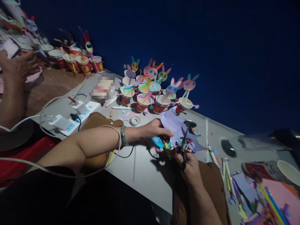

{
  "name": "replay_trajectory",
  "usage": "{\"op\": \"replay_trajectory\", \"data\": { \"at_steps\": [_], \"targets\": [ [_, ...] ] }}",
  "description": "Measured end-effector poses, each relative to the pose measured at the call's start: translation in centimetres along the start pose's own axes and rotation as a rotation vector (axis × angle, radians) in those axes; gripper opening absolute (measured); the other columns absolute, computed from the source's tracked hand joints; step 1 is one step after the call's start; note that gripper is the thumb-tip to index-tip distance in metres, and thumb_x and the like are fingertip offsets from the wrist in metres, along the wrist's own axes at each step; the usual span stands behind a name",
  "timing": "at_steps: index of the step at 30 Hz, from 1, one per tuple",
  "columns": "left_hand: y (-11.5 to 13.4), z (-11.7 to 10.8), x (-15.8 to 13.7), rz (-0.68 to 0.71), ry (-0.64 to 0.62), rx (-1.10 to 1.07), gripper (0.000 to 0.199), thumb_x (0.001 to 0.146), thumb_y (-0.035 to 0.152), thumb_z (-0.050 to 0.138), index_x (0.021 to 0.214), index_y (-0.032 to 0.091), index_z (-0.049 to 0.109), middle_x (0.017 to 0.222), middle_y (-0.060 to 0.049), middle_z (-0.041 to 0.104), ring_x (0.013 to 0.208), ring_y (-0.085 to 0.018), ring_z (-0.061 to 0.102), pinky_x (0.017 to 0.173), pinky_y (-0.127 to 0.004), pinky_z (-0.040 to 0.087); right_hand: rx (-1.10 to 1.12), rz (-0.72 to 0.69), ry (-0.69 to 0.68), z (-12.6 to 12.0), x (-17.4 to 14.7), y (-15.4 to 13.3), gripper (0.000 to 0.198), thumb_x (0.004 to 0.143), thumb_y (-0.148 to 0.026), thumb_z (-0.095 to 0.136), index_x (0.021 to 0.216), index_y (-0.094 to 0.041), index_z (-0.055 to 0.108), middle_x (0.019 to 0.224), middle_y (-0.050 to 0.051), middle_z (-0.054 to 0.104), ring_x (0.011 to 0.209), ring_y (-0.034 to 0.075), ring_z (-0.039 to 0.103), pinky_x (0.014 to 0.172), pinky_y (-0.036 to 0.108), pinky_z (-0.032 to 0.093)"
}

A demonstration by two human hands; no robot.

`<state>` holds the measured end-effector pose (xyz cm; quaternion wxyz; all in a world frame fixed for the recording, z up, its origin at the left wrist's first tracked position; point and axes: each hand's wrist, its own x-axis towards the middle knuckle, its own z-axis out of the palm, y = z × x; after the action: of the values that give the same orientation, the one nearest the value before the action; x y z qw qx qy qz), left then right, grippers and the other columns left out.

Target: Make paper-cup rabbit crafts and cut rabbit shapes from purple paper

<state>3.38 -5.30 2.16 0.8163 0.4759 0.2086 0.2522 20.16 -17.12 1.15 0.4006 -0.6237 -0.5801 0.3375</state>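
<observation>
A sheet of lilac paper (172, 120) is pinched between the thumb and fingers of my left hand (157, 128), above the table. My right hand (189, 164) is closed around the handles of dark scissors (184, 140), whose blades point up beside the paper. Whether the blades touch the paper I cannot tell. Under and behind the paper lie coloured scraps and a blue item (157, 142), partly hidden by my left hand. A roll of tape (135, 121) rests left of the paper, near a white pen (123, 108).
Red paper cups (143, 103) with paper rabbit figures stand along the far edge. A power strip (81, 117) with chargers and cables lies left; one cable crosses my left arm. Another person's hand (20, 65) is at far left. A tipped cup (269, 170) and paper strips lie right.
</observation>
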Motion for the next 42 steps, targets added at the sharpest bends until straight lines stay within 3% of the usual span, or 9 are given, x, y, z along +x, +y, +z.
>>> {"op": "replay_trajectory", "data": {
  "at_steps": [4,12,19,23,26,34,42],
  "targets": [
    [0.1,-0.1,0.1,0.019,0.023,0.023,0.031,0.062,0.034,0.078,0.068,0.009,0.061,0.056,-0.002,0.062,0.05,-0.01,0.058,0.053,-0.024,0.049,-0.028,-0.028,0.008,-0.1,0.0,0.4,0.051,0.073,-0.064,0.063,0.053,-0.018,0.056,0.061,0.002,0.052,0.057,0.014,0.046,0.055,0.027,0.042],
    [0.3,-0.3,0.1,0.061,0.039,0.071,0.032,0.064,0.036,0.077,0.066,0.01,0.058,0.056,-0.002,0.06,0.05,-0.01,0.057,0.052,-0.024,0.048,0.014,0.014,-0.015,-0.1,-0.3,0.5,0.051,0.073,-0.068,0.064,0.061,-0.018,0.056,0.057,-0.001,0.047,0.054,0.013,0.042,0.05,0.025,0.038],
    [-0.2,-0.3,0.0,0.15,0.067,0.158,0.036,0.067,0.037,0.078,0.083,0.01,0.06,0.068,0.0,0.062,0.06,-0.009,0.057,0.059,-0.023,0.047,0.007,0.022,-0.019,-0.1,-0.3,0.7,0.045,0.074,-0.059,0.067,0.058,-0.019,0.054,0.056,-0.001,0.047,0.054,0.012,0.042,0.048,0.024,0.037],
    [-0.6,-0.3,0.1,0.139,0.023,0.208,0.038,0.065,0.039,0.08,0.077,0.01,0.059,0.062,0.002,0.058,0.054,-0.007,0.051,0.053,-0.022,0.041,0.023,0.034,-0.04,0.0,-0.2,0.6,0.04,0.073,-0.055,0.068,0.059,-0.019,0.057,0.057,0.0,0.051,0.054,0.013,0.045,0.05,0.024,0.039],
    [-0.6,-0.3,0.1,0.106,0.061,0.224,0.039,0.067,0.043,0.078,0.075,0.01,0.06,0.058,0.003,0.055,0.05,-0.006,0.048,0.049,-0.021,0.038,0.041,0.046,-0.048,0.1,-0.1,0.5,0.037,0.071,-0.053,0.07,0.061,-0.018,0.059,0.058,0.0,0.053,0.057,0.014,0.048,0.052,0.024,0.042],
    [0.4,0.1,-0.1,0.15,0.115,0.168,0.032,0.058,0.029,0.083,0.076,0.011,0.064,0.064,0.002,0.06,0.065,-0.008,0.054,0.065,-0.021,0.046,0.039,0.053,-0.09,0.1,-0.2,0.6,0.035,0.071,-0.049,0.07,0.062,-0.018,0.057,0.059,-0.001,0.053,0.057,0.013,0.047,0.053,0.024,0.04],
    [0.6,0.2,-0.2,0.172,0.135,0.18,0.031,0.056,0.028,0.082,0.074,0.011,0.064,0.065,0.002,0.061,0.067,-0.009,0.055,0.069,-0.023,0.047,0.018,0.056,-0.096,0.0,-0.3,1.2,0.039,0.071,-0.052,0.069,0.06,-0.019,0.052,0.059,-0.002,0.05,0.057,0.012,0.044,0.053,0.024,0.038]
  ]
}}
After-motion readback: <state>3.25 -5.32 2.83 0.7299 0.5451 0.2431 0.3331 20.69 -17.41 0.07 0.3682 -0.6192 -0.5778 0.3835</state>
